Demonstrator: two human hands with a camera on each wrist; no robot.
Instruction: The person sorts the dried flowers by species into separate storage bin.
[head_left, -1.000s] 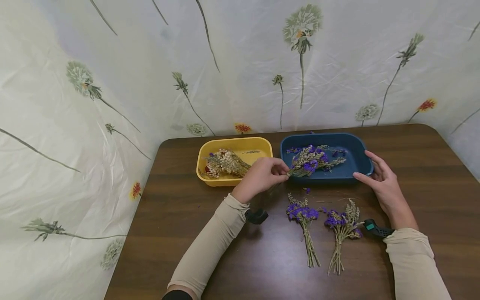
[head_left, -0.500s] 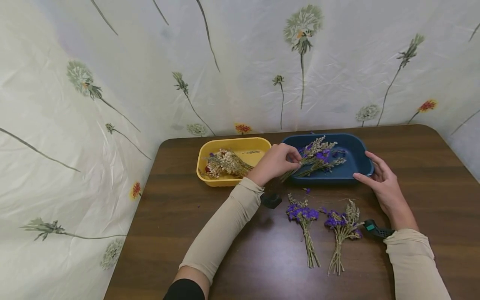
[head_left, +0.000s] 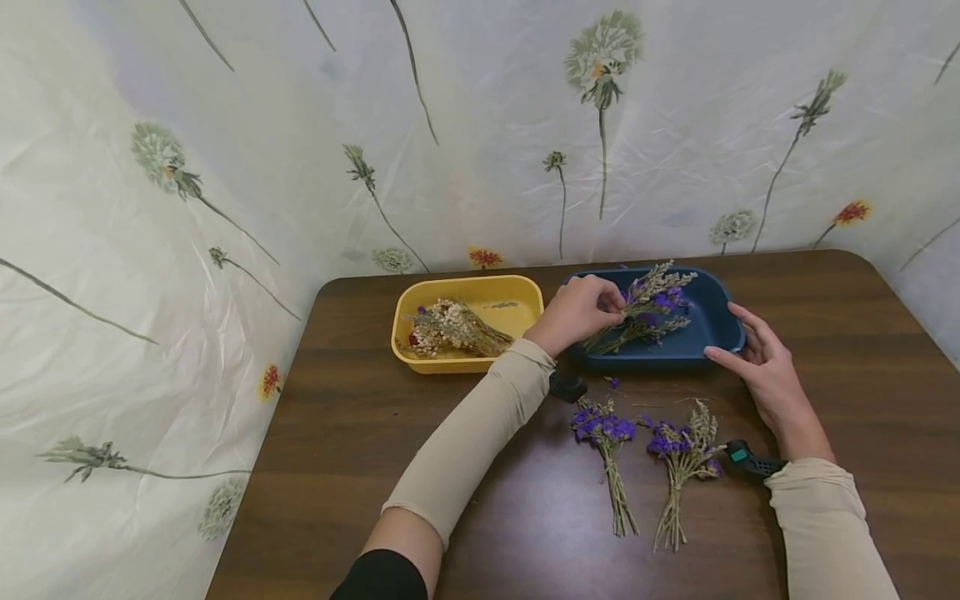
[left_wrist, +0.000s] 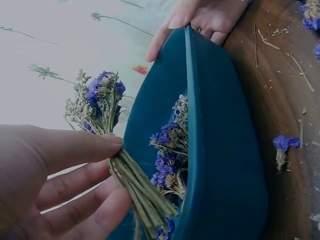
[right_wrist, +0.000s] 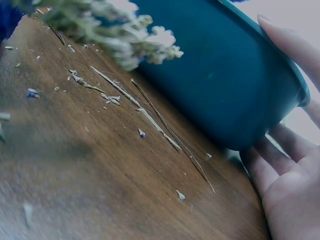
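Note:
My left hand [head_left: 583, 310] pinches a small bunch of dried purple flowers [left_wrist: 102, 102] by its stems, just below the heads. It holds the bunch over the left part of the blue tray [head_left: 708, 321], heads pointing to the right. Other purple flowers [left_wrist: 167, 145] lie inside that tray under the held bunch. At the tray's right end my right hand [head_left: 767, 367] grips the corner, thumb at the front side and fingers round the end. Two tied bunches, a left bunch [head_left: 609, 442] and a right bunch [head_left: 678, 467], lie on the table in front of the tray.
A yellow tray [head_left: 517, 292] with a bunch of pale dried flowers [head_left: 453, 325] stands left of the blue one. Loose stem bits [right_wrist: 140, 107] and a small purple bloom [left_wrist: 282, 145] litter the brown table [head_left: 337, 467]. A printed curtain hangs behind.
My left hand has moved right and a little up with the bunch, from the blue tray's left front rim to over its inside. My right hand stays at the tray's corner.

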